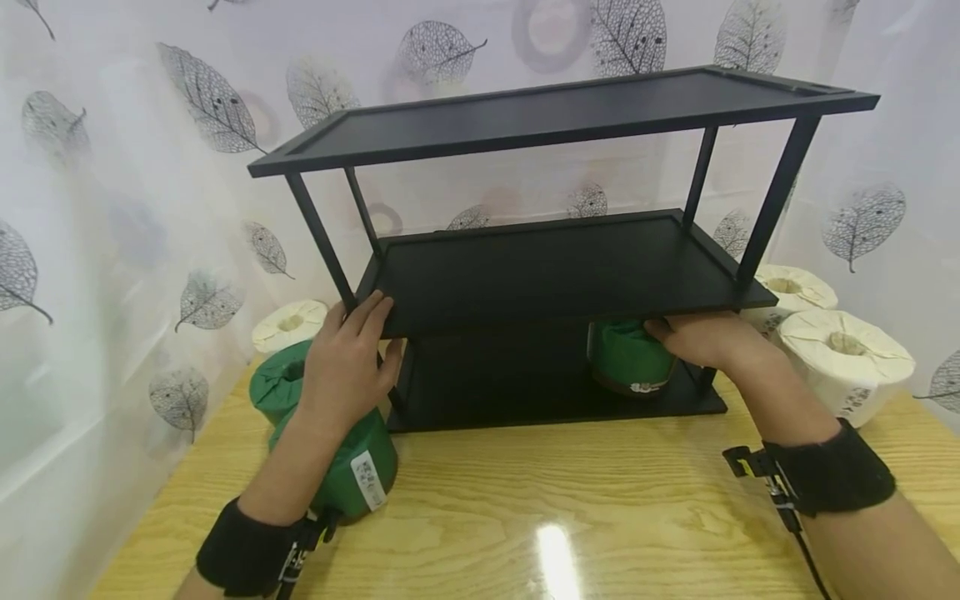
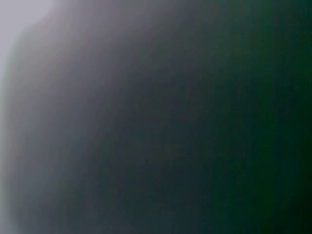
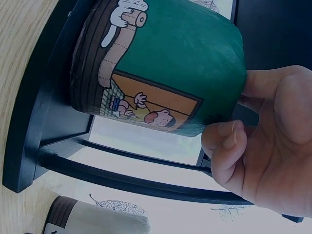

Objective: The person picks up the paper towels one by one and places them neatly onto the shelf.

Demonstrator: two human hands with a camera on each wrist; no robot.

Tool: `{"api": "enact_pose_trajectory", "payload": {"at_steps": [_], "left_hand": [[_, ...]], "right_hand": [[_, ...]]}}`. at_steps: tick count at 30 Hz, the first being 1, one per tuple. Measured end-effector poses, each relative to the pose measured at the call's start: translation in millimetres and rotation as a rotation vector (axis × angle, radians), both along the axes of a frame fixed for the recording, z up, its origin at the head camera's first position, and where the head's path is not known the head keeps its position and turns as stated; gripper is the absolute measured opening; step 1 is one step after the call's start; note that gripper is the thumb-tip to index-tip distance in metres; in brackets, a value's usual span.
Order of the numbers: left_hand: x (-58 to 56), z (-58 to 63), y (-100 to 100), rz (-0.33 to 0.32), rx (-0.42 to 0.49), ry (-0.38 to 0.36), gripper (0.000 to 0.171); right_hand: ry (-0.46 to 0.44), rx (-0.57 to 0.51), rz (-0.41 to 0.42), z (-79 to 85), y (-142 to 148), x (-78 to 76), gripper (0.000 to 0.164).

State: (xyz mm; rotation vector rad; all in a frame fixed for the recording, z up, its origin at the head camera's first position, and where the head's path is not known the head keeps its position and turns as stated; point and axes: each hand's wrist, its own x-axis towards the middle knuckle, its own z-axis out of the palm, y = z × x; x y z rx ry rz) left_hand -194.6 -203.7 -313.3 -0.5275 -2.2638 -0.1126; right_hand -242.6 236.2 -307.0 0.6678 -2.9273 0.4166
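A black rack (image 1: 517,271) with several tiers stands on the table. At its left front corner my left hand (image 1: 347,362) grips the middle shelf, fingers over the edge and thumb lower down. My right hand (image 1: 712,337) reaches under the middle shelf on the right. Its fingers and thumb hold the top of a green-wrapped toilet paper roll (image 1: 632,358), which stands on the bottom shelf (image 1: 495,392). In the right wrist view this roll (image 3: 180,53) shows its printed cartoon wrapper, with fingertips right at its top end. The left wrist view is dark and blurred.
Two green-wrapped rolls (image 1: 363,467) stand left of the rack, partly behind my left forearm. A cream-wrapped roll (image 1: 288,325) is behind them. More cream rolls (image 1: 847,358) stand at the right. The rack's top shelf (image 1: 555,112) overhangs everything; posts (image 1: 780,196) rise at its corners.
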Motion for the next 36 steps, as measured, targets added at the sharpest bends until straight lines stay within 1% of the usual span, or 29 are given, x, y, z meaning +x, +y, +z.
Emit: {"api": "enact_pose_trajectory", "payload": {"at_steps": [8, 15, 19, 21, 23, 24, 26, 29, 31, 34, 36], "left_hand": [[2.0, -0.2, -2.2, 0.013, 0.001, -0.005, 0.048], [1.2, -0.1, -2.6, 0.008, -0.001, 0.001, 0.047], [1.7, -0.3, -2.0, 0.007, -0.001, 0.0, 0.048], [2.2, 0.0, -1.7, 0.006, -0.001, -0.001, 0.048], [2.3, 0.2, -1.5, 0.004, -0.002, 0.0, 0.048], [2.3, 0.5, -1.3, 0.003, -0.002, 0.0, 0.048], [1.9, 1.0, -1.0, 0.003, -0.002, 0.0, 0.048], [1.4, 2.1, -0.5, 0.001, -0.002, -0.002, 0.048], [1.1, 2.7, -0.1, 0.0, -0.004, -0.001, 0.048], [0.8, 3.3, 0.2, 0.0, -0.006, 0.003, 0.048], [0.7, 3.5, 0.5, -0.001, -0.006, 0.006, 0.048]], "right_hand": [[0.131, -0.073, 0.121, 2.4, 1.2, 2.2, 0.042], [0.134, -0.071, 0.126, 3.8, 2.4, 1.5, 0.041], [0.144, -0.083, 0.154, 2.0, 4.4, 0.2, 0.041], [0.134, -0.093, 0.172, 1.2, 6.4, 0.0, 0.04], [0.097, -0.112, 0.189, 1.3, 8.6, -0.1, 0.04], [0.061, -0.126, 0.192, 2.0, 9.7, 0.4, 0.042], [-0.026, -0.119, 0.184, 4.7, 12.2, 2.8, 0.048], [-0.097, -0.073, 0.155, 9.3, 15.9, 6.3, 0.059], [-0.104, -0.031, 0.154, 11.2, 18.4, 7.9, 0.065], [-0.071, 0.0, 0.15, 11.8, 19.4, 7.2, 0.069], [-0.082, 0.025, 0.131, 11.4, 19.4, 6.4, 0.074]]}}
